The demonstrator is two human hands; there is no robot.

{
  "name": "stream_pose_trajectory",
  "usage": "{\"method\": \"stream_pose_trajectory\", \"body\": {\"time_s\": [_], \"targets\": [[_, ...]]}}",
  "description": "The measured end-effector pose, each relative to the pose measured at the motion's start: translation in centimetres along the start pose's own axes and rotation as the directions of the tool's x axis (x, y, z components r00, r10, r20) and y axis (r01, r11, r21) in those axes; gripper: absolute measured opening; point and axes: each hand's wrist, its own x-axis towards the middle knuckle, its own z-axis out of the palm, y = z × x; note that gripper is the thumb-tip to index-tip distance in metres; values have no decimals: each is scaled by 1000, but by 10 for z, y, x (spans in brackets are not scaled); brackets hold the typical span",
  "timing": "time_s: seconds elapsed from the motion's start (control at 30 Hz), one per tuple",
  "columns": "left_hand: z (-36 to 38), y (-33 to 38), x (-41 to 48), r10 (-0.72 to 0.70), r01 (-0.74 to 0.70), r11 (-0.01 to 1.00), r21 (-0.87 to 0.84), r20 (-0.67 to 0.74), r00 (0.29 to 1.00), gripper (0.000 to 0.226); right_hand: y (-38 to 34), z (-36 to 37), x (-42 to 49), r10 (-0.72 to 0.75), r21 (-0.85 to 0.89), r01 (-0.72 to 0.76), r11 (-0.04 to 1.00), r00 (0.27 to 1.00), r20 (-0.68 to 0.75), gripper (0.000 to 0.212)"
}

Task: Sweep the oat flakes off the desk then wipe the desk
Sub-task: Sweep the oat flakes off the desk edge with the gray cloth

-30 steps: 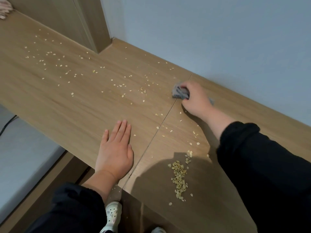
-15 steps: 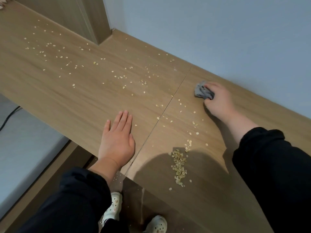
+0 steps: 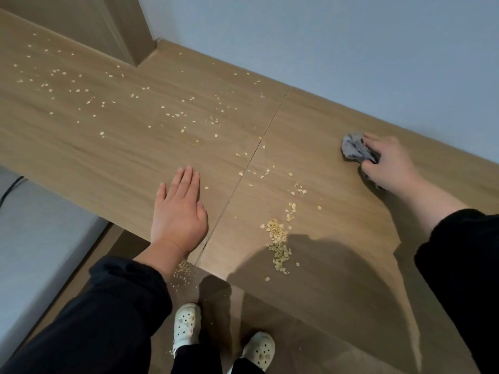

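You're mid-sweep, I judge: your right hand [image 3: 388, 163] grips the crumpled grey cloth [image 3: 353, 151] near the light wooden desk's [image 3: 108, 147] back edge. Your left hand [image 3: 178, 211] lies flat, fingers straight, empty. Pale oat flakes [image 3: 279, 247] pile by the front edge, with more scattered left. Next, push them off.

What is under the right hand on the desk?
A crumpled grey cloth, gripped by the right hand on the desk. Part sticks out beyond the hand; the rest, and whatever lies beneath it, is covered.

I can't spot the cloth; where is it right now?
Head view: the grey cloth sits on the right side of the desk, near the wall, gripped by the right hand.
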Motion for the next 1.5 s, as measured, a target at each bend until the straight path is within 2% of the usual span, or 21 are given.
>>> {"method": "stream_pose_trajectory", "body": {"time_s": [0.07,0.17,0.23,0.3,0.37,0.43,0.5,0.6,0.67,0.83,1.0,1.1,1.2,1.27,1.33,1.4,1.5], "targets": [[0,0,0,1,-1,1000,-8,-8,1000,62,-3,13,-6,-19,-2,19,1000,1000,-8,58],[0,0,0,2,-3,1000,-26,-18,1000,61,-34,35,-33,-84,101,85,991,996,-15,60],[0,-1,1,-2,1,1000,-24,-21,1000,61,-56,50,-55,-183,147,174,974,982,53,63],[1,-1,1,-4,3,1000,-21,-21,1000,61,-66,57,-70,-206,186,183,965,972,116,66],[1,-1,1,-4,4,1000,-26,-24,1000,61,-65,49,-73,-144,256,117,960,986,87,65],[2,-2,2,1,-1,1000,-12,-24,1000,62,-50,33,-68,-22,295,27,955,1000,-19,62],[2,-2,2,2,-2,1000,-2,-21,1000,62,-28,15,-59,34,193,-14,981,994,-99,61],[3,-3,2,1,-2,1000,-6,-30,1000,62,7,5,-43,68,-169,-74,983,997,-43,66],[4,-3,2,1,-1,1000,-8,-28,1000,62,19,8,-39,72,-231,-72,970,997,-11,67],[4,-3,2,-4,3,1000,-7,-29,1000,62,-1,31,-63,37,-118,-42,992,998,-43,66],[1,-1,2,1,-1,1000,0,-15,1000,61,-68,71,-118,-8,-54,6,999,999,-33,71],[0,-1,0,2,-2,1000,-5,-19,1000,61,-81,78,-130,34,202,-19,979,997,-73,71],[1,-2,2,14,-14,1000,-11,-30,999,60,-57,60,-119,231,465,-98,880,943,-239,67],[2,-3,2,17,-17,1000,-16,-36,999,60,-31,44,-106,291,391,-175,904,920,-261,62],[2,-3,1,14,-15,1000,-14,-38,999,60,-6,34,-96,205,118,-187,975,965,-164,60],[3,-3,2,12,-13,1000,-9,-38,999,60,9,34,-90,102,-88,-111,990,990,-100,60],[4,-4,3,13,-13,1000,-6,-45,999,61,-5,44,-91,72,-70,-81,994,990,-117,61]]}}
